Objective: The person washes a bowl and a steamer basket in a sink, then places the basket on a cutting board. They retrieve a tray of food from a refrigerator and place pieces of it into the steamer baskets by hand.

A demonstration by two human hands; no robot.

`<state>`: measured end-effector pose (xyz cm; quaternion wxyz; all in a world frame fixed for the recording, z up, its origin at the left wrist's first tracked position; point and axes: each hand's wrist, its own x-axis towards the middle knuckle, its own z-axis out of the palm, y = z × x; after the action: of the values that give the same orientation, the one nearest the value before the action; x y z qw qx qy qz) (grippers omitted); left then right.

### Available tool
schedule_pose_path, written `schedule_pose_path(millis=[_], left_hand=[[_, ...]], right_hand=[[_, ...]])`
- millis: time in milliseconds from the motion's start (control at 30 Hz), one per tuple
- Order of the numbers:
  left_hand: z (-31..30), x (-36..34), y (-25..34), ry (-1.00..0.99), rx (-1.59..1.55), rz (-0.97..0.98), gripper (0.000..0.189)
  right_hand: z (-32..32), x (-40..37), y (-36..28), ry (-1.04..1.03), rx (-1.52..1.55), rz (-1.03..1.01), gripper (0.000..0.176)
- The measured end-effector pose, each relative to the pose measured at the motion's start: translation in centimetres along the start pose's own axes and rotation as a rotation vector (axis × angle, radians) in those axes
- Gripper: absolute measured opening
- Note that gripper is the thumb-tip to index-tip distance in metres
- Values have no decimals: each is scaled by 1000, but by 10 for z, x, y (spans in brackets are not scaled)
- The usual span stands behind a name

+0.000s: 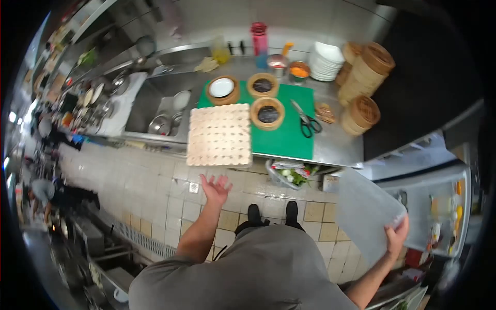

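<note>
Left hand [216, 188]: one, fingers spread, holding nothing, raised over the floor tiles just short of the tray's near edge.
Right hand [397, 235]: one, pinching the lower corner of the plastic sheet, low on the right beside the open fridge.
Plastic sheet [364, 209]: one, translucent, tilted, held in the air between the surface's right end and the fridge.
Tray [219, 135]: one, at the surface's front edge and jutting past it, its right side over the board; filled with pale pieces in neat rows (too small to count).
Board [287, 137]: one, green, flat on the surface.
Steamers [267, 112]: three open bamboo rounds on the board; the left one holds a white dish, the other two have dark insides.
Scissors [308, 122]: one pair, on the board's right part.
Steamer stacks [373, 64]: three, at the surface's right end.
Plates [326, 61]: one white stack, at the back.
Metal bowls [298, 70]: two, just beside the plates; one holds something orange.
Bottle [259, 36]: one, red, against the wall.
Sink [155, 98]: one, left of the tray, with metal bowls in it.
Bag [289, 173]: one, under the surface's edge, with greens inside.
Fridge [439, 206]: door open, its shelves holding small items.
</note>
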<state>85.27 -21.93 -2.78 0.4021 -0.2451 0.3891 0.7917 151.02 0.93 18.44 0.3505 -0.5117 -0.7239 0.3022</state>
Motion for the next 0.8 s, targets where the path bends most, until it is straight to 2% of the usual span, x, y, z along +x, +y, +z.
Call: schedule_pose_path(millis=[33,67,100,133,167,200,233,300,367,433,500,567,600,667,733,800], left_hand=[[-4,-7,-28,-24,149,-133,111],[-4,-16,-56,-66,188,-194,111],[-1,-31,-82,-327,609,-169,107],[12,-43,-104,-616,1011,-118,103],[44,-65,-121,-671,1037,-163,103],[83,-95,-129,-861,1104,117,93],[115,-120,-138,-1036,1134,418,84],[158,-138,-157,-991,952,435,84],[174,-124,-157,-806,751,297,86],[182,-136,-162,-792,776,427,81],[171,-138,-170,-743,968,576,77],[186,-197,-195,-692,1002,572,72],[203,-216,-205,-680,1055,575,67],[205,-232,-233,-659,1068,640,63],[203,-252,-249,-609,1106,694,59],[203,-263,-264,-496,1150,752,55]], right_hand=[[29,5,-44,39,165,27,80],[41,15,-77,-28,13,13,73],[56,20,-71,-52,112,-13,68],[80,30,-83,21,273,-40,60],[90,52,-97,-76,329,-138,52],[93,69,-107,-287,495,-65,48],[106,83,-92,-345,552,-131,51],[114,104,-95,-379,712,-199,51],[107,119,-76,-479,753,-192,51],[106,124,-48,-465,771,-219,49],[83,142,-5,-480,784,-232,47],[50,161,49,-806,713,-105,46],[35,177,83,-802,717,-115,46],[13,219,159,-455,975,354,31],[3,284,223,-132,1082,479,33],[-1,350,241,183,1120,642,37]])
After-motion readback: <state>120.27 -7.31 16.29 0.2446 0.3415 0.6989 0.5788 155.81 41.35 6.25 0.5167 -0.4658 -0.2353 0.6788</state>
